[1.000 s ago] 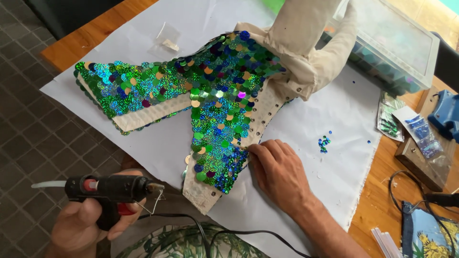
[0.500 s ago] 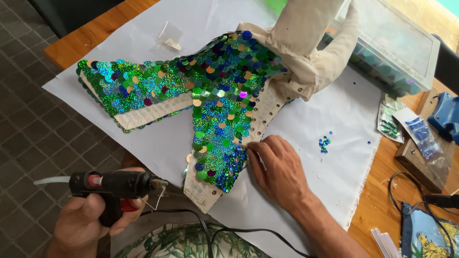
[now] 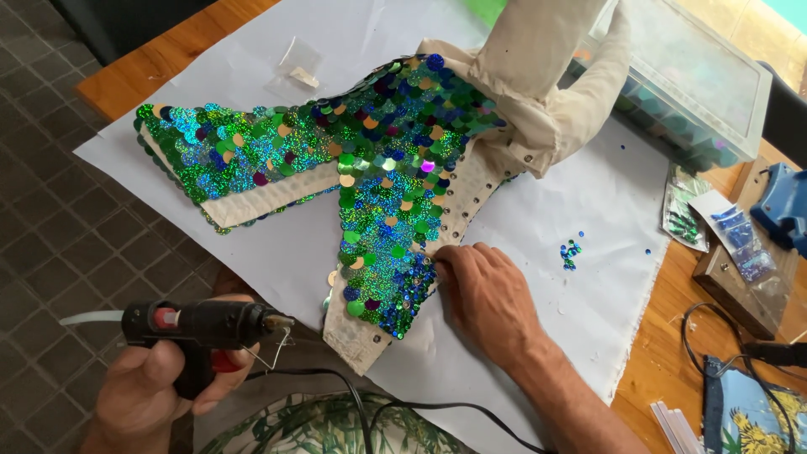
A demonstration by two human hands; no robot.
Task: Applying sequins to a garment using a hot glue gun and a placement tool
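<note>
I see a wooden table (image 3: 160, 63) running diagonally, its orange-brown top bare at the upper left and lower right. A white sheet (image 3: 588, 210) covers most of it. Left of the table the floor (image 3: 50, 210) is dark grey square tiles. Even daylight falls over everything; I can't make out walls or windows.
</note>
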